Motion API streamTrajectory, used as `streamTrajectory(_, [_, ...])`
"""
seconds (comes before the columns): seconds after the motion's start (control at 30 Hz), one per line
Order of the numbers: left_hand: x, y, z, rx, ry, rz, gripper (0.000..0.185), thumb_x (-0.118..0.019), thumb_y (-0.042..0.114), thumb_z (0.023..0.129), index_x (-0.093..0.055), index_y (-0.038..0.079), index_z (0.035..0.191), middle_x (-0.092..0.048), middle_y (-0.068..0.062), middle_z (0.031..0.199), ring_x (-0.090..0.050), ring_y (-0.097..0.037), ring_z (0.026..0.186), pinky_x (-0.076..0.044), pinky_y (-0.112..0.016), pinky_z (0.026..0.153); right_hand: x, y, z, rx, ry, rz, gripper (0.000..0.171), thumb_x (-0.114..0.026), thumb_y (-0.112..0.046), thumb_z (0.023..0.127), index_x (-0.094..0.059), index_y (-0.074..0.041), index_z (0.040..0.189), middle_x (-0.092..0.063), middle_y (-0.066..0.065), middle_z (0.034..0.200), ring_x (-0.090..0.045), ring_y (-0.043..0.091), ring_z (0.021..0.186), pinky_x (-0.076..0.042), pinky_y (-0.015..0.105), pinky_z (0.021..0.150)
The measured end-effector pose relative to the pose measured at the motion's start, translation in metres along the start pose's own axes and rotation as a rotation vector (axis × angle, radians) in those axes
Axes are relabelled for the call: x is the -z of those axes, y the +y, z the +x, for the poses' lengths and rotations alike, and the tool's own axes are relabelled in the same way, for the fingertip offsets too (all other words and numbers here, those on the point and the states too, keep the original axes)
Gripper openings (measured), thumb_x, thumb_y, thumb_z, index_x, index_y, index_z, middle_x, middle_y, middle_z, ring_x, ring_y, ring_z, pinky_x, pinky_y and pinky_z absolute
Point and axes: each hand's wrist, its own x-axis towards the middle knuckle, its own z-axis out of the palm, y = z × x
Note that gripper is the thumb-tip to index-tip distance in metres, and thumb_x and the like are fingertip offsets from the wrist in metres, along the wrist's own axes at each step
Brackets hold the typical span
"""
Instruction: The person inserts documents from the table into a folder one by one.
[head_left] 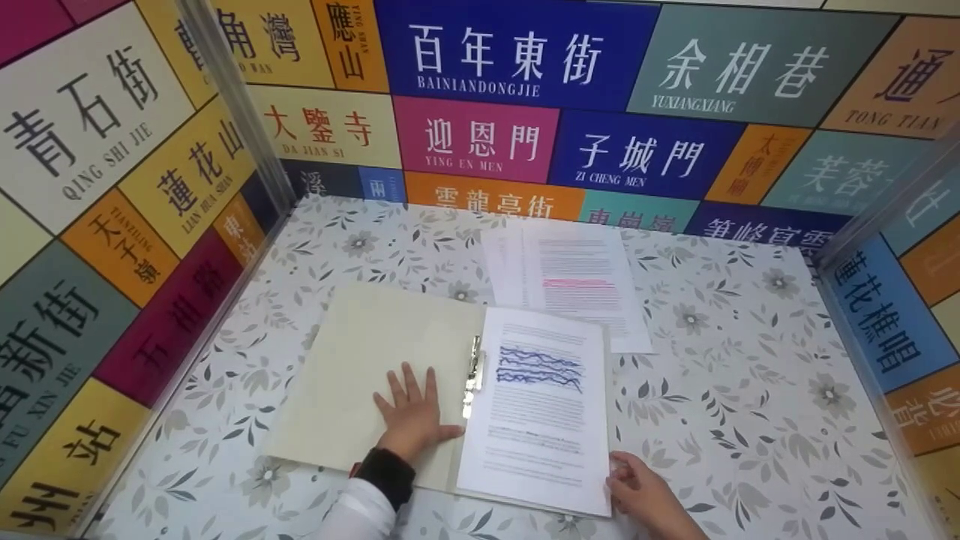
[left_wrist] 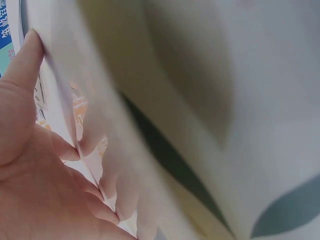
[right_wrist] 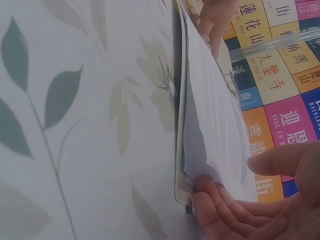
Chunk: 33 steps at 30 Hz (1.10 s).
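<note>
A cream folder [head_left: 360,360] lies opened flat, with a metal clip [head_left: 472,375] along its fold. White printed sheets [head_left: 532,435] rest on its right side, the top one marked with wavy blue lines. My left hand [head_left: 411,416], fingers spread, rests on the left cover, its thumb beside the clip. At the lower right edge of the sheets is my right hand [head_left: 637,487]. In the right wrist view, the right fingertips [right_wrist: 204,184] touch the edge of the sheets near a corner, while the thumb [right_wrist: 270,161] stands apart above the paper.
Behind the folder lie more loose printed sheets [head_left: 585,259], one with pink-marked lines. The table [head_left: 720,420] has a leaf-and-flower pattern. Colourful panels with street names [head_left: 480,139] stand at the back and both sides.
</note>
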Motion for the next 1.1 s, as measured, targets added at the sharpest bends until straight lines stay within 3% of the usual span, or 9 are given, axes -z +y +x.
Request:
streamTrajectory(0.23, [-0.001, 0.000, 0.001, 0.003, -0.001, -0.002, 0.114, -0.075, 0.059, 0.070, -0.019, 0.007, 0.155, 0.003, -0.032, 0.157, 0.006, -0.053, 0.143, 0.000, -0.074, 0.109, 0.014, -0.004, 0.000, -0.019, -0.016, -0.065, 0.050, -0.058, -0.012, 0.091, -0.046, 0.008, 0.135, -0.060, 0.010, 0.102, -0.064, 0.018, 0.081, -0.055, 0.034, 0.072])
streamTrajectory(0.4, [0.000, 0.000, 0.000, 0.006, -0.001, -0.004, 0.114, -0.075, 0.059, 0.071, -0.018, 0.007, 0.155, 0.004, -0.032, 0.157, 0.006, -0.053, 0.144, 0.001, -0.074, 0.110, 0.037, -0.017, 0.005, 0.014, -0.004, -0.152, 0.051, -0.057, -0.018, 0.094, -0.043, 0.002, 0.139, -0.060, 0.015, 0.116, -0.064, 0.025, 0.098, -0.056, 0.038, 0.078])
streamTrajectory(0.57, [0.000, 0.000, 0.000, 0.011, -0.006, 0.001, 0.114, -0.075, 0.059, 0.071, -0.018, 0.007, 0.155, 0.004, -0.031, 0.158, 0.006, -0.052, 0.144, 0.000, -0.073, 0.110, 0.066, -0.038, 0.012, 0.118, 0.019, -0.204, 0.054, -0.053, -0.018, 0.097, -0.035, 0.002, 0.144, -0.051, 0.027, 0.131, -0.056, 0.042, 0.114, -0.054, 0.047, 0.087])
streamTrajectory(0.8, [-0.002, -0.001, 0.002, 0.019, -0.006, 0.011, 0.115, -0.075, 0.059, 0.070, -0.017, 0.008, 0.155, 0.004, -0.031, 0.158, 0.006, -0.052, 0.144, 0.000, -0.073, 0.110, 0.093, -0.068, 0.030, 0.264, 0.084, -0.243, 0.056, -0.051, -0.015, 0.097, -0.030, 0.008, 0.144, -0.039, 0.035, 0.135, -0.043, 0.052, 0.124, -0.044, 0.059, 0.098])
streamTrajectory(1.1, [-0.001, -0.002, 0.003, 0.019, -0.016, 0.022, 0.115, -0.075, 0.059, 0.070, -0.017, 0.008, 0.155, 0.004, -0.031, 0.158, 0.006, -0.053, 0.144, 0.000, -0.074, 0.110, 0.104, -0.099, 0.078, 0.255, 0.099, -0.265, 0.065, -0.051, -0.017, 0.097, -0.020, 0.013, 0.145, -0.017, 0.040, 0.144, -0.024, 0.056, 0.133, -0.028, 0.063, 0.110])
